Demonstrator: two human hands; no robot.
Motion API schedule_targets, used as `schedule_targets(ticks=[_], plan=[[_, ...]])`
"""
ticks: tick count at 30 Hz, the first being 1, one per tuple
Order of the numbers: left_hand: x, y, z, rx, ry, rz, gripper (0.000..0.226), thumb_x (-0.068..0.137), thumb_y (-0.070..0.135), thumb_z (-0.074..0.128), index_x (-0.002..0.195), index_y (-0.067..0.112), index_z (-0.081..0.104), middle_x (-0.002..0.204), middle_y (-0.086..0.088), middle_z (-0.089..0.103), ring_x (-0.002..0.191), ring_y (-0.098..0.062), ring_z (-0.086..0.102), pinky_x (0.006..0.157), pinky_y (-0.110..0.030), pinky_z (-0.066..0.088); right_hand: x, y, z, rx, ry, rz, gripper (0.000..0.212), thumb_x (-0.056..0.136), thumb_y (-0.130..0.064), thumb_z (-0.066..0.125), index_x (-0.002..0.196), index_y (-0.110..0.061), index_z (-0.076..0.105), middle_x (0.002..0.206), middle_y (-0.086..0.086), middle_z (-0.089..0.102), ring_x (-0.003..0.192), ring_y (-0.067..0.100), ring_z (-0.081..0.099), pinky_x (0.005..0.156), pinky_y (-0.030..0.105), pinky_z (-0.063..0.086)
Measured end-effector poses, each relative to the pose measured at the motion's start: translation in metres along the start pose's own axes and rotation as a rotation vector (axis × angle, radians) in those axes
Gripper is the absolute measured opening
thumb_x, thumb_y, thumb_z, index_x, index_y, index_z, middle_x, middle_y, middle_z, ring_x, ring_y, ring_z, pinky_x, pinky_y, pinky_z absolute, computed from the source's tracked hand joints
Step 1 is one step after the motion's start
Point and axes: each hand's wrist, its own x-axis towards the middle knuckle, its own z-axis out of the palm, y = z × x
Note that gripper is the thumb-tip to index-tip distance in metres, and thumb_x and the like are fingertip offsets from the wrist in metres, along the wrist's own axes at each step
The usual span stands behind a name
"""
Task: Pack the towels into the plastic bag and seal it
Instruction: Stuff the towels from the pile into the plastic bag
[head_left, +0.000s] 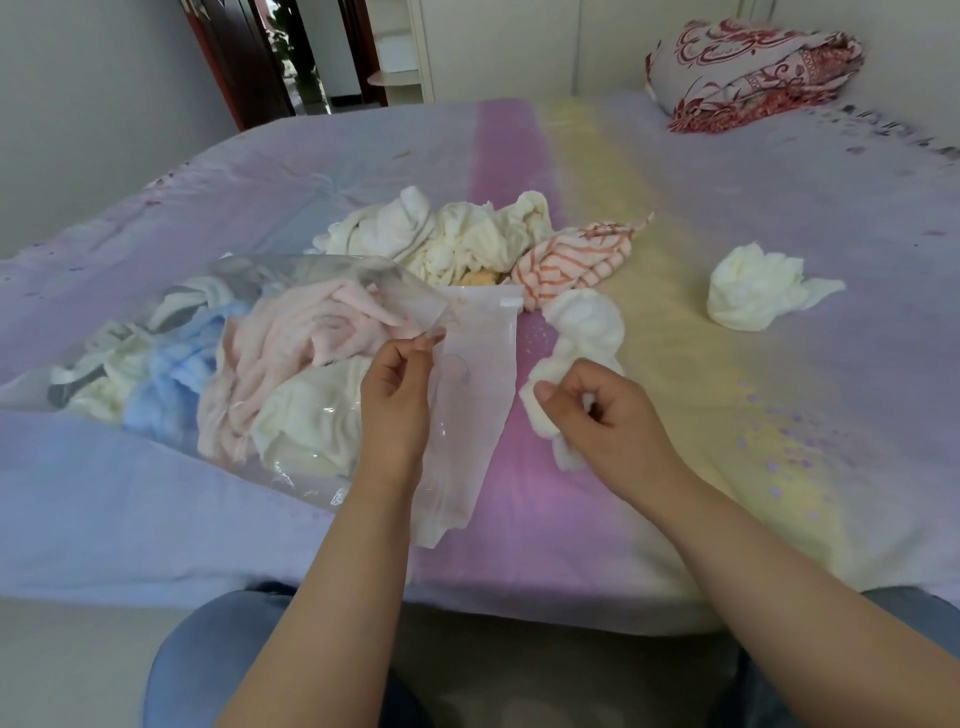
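A clear plastic bag (467, 395) lies on the bed with its mouth toward the middle. Inside it are a pink towel (291, 343), a blue towel (166, 379) and cream ones. My left hand (397, 400) pinches the upper edge of the bag's opening and lifts it. My right hand (597, 415) grips a white towel (582, 332) just right of the opening. A heap of cream towels (447, 234) and a red-striped towel (571, 257) lie behind the bag. Another white towel (758, 286) sits alone further right.
The bed (675, 467) has a pastel purple, pink and yellow sheet, and its front edge is near my knees. A folded red-patterned quilt (753, 73) lies at the far right corner. A doorway (291, 52) opens at the back left.
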Motion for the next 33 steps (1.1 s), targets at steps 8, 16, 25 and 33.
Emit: schedule_targets(ticks=[8, 16, 25, 33], plan=[[-0.008, 0.016, -0.003, -0.007, 0.014, 0.004, 0.023, 0.101, 0.017, 0.052, 0.08, 0.012, 0.059, 0.116, -0.004, 0.072, 0.109, 0.0, 0.065, 0.082, -0.008, 0.045, 0.089, 0.069, 0.007, -0.591, 0.003, 0.307, 0.082, 0.075, -0.067, 0.057, 0.142, -0.032, 0.025, 0.146, 0.011, 0.02, 0.14, 0.031, 0.017, 0.112, 0.045, 0.025], [-0.01, 0.028, -0.014, 0.049, 0.044, 0.026, 0.03, 0.099, 0.016, 0.052, 0.07, 0.02, 0.055, 0.106, -0.001, 0.063, 0.094, -0.006, 0.067, 0.073, -0.006, 0.043, 0.095, 0.136, 0.005, -0.54, -0.02, 0.455, 0.053, 0.092, -0.026, 0.047, 0.143, -0.023, 0.031, 0.139, 0.017, 0.046, 0.115, 0.029, 0.05, 0.089, 0.031, 0.038], [-0.004, 0.047, -0.031, 0.001, 0.024, 0.063, 0.021, 0.099, 0.014, 0.052, 0.079, 0.016, 0.06, 0.082, 0.001, 0.072, 0.121, -0.031, 0.052, 0.09, -0.024, 0.045, 0.02, 0.025, 0.066, -0.029, 0.366, -0.227, 0.051, 0.074, -0.029, 0.061, 0.119, -0.021, 0.037, 0.109, -0.012, 0.051, 0.099, 0.007, 0.053, 0.085, 0.017, 0.042], [-0.011, 0.059, -0.055, 0.037, -0.009, 0.129, 0.033, 0.097, 0.013, 0.053, 0.072, 0.032, 0.064, 0.101, 0.0, 0.068, 0.112, -0.013, 0.059, 0.081, -0.008, 0.045, 0.033, -0.001, 0.12, -0.102, -0.61, 0.001, 0.03, 0.096, -0.038, 0.037, 0.098, -0.02, 0.061, 0.085, -0.017, 0.058, 0.085, 0.005, 0.056, 0.08, 0.027, 0.045]])
